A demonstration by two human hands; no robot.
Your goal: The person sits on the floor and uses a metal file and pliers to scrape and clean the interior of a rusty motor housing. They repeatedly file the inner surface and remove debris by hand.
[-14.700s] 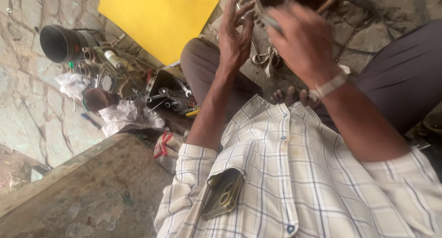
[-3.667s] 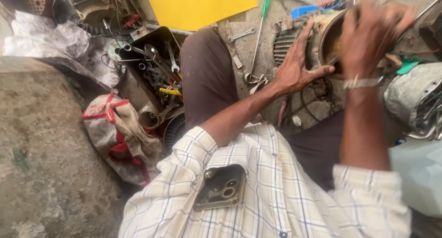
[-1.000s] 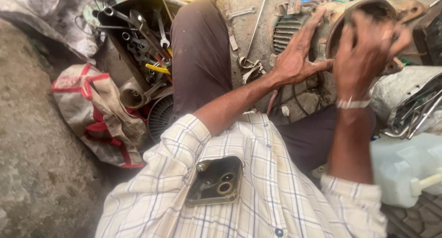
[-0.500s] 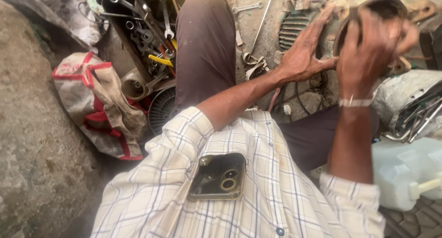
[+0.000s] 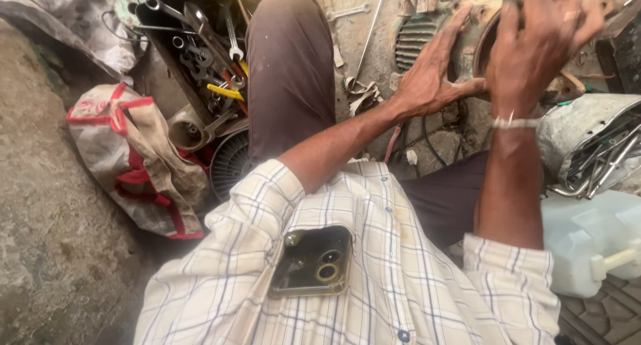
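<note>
Left hand [image 5: 427, 85] is spread flat, fingers splayed, pressed against the side of the rusty motor housing [image 5: 434, 31], just by its ribbed vent grille. Right hand [image 5: 534, 48] is curled shut on something at the motor's open end; can't tell what it pinches, as the fingers hide it and the frame top cuts it off. A thin band sits on that wrist.

Step in hand, my read: bracing the housing with the left while the right works at the end opening. Next move calls for a steady left palm so the housing doesn't roll, and a firm twisting or pulling grip on the right.

Motor lies on the floor ahead of the knees, touching both hands, between the legs and a grey metal tub [image 5: 587, 145] of rods on the right side.

Around it: open toolbox [image 5: 200, 58] full of spanners beside the left thigh, red-trimmed cloth bag [image 5: 133, 158] next to it, black fan cover [image 5: 230, 165] near the knee, white plastic jug [image 5: 587, 245] by the right elbow. Phone [image 5: 310, 261] sits in the shirt pocket.
</note>
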